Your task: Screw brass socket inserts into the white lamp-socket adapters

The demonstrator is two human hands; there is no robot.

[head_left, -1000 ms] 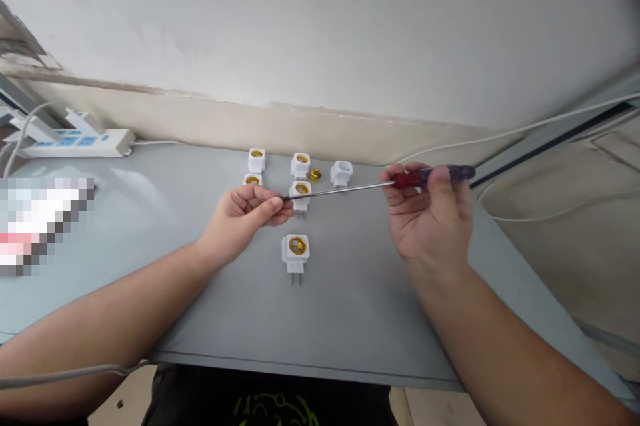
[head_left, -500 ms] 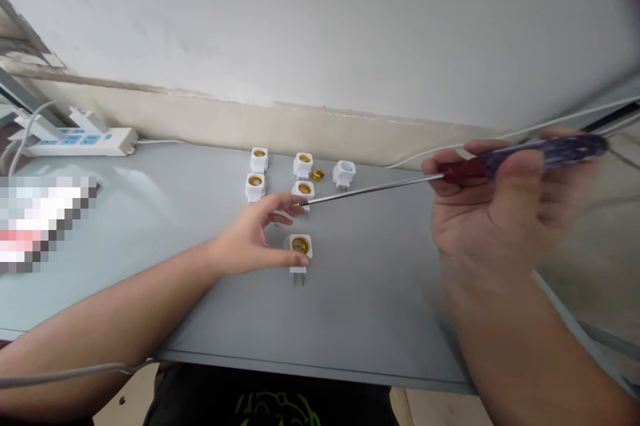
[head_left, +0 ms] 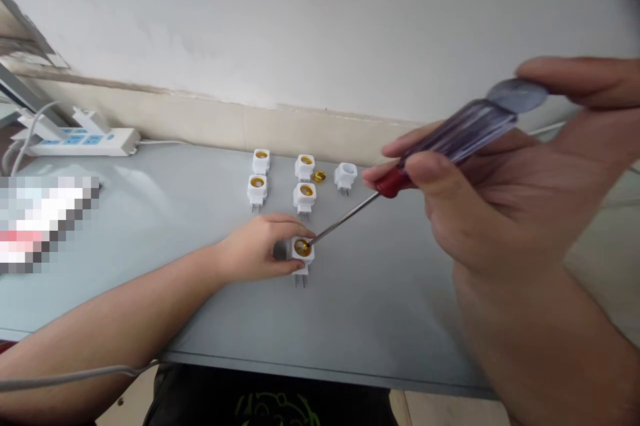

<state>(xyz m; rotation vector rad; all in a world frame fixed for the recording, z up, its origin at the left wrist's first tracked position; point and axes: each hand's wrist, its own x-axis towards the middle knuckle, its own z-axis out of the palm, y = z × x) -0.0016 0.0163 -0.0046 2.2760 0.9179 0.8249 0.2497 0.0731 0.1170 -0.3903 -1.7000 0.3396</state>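
My left hand (head_left: 263, 246) grips a white plug-in lamp socket (head_left: 302, 267) between thumb and fingers, steadying it on the table. Its brass-coloured screw shell faces up and its two metal pins point toward me. In my right hand (head_left: 505, 173) is a screwdriver (head_left: 450, 129) with a clear purplish handle and a red collar. The shaft slants down to the left, and its tip is at the opening of the held socket, inside the brass ring. Whether the tip sits in a screw is too small to tell.
Several similar lamp sockets (head_left: 305, 197) stand farther back in short rows. A loose brass shell (head_left: 319, 176) lies beside a white socket body without brass (head_left: 345, 177). At the left are a power strip (head_left: 83, 141) and a pixelated object (head_left: 45, 223). Behind rises the wall (head_left: 320, 33).
My left fingers have closed around the near socket. My right hand has turned the screwdriver steeper and brought its tip down from above the rear socket into the held socket's opening.
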